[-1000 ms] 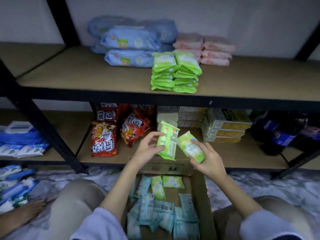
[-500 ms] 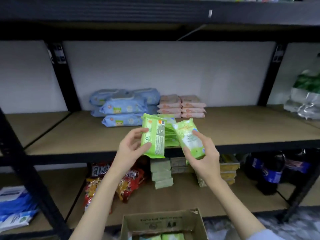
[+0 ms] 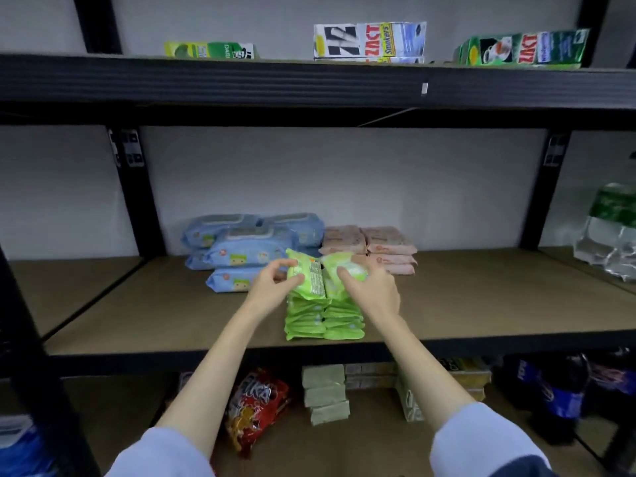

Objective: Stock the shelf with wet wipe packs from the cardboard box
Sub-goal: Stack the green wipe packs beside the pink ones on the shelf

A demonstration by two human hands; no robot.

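Note:
Two stacks of green wet wipe packs (image 3: 323, 321) stand side by side near the front of the middle shelf (image 3: 172, 315). My left hand (image 3: 272, 287) grips a green pack (image 3: 308, 277) on top of the left stack, its printed back facing me. My right hand (image 3: 370, 290) holds a second green pack (image 3: 339, 273) on top of the right stack. Both packs touch each other. The cardboard box is out of view.
Blue wipe packs (image 3: 247, 251) and pink packs (image 3: 378, 247) are piled behind the green stacks. Toothpaste cartons (image 3: 368, 41) line the top shelf. Snack bags (image 3: 254, 411), boxes (image 3: 325, 394) and cola bottles (image 3: 557, 394) fill the lower shelf. Black uprights (image 3: 134, 194) frame the bay.
Both hands rose from above the cardboard box to the middle shelf, carrying one green pack each, and now set them on the green stacks. The view tilted up; the box left view.

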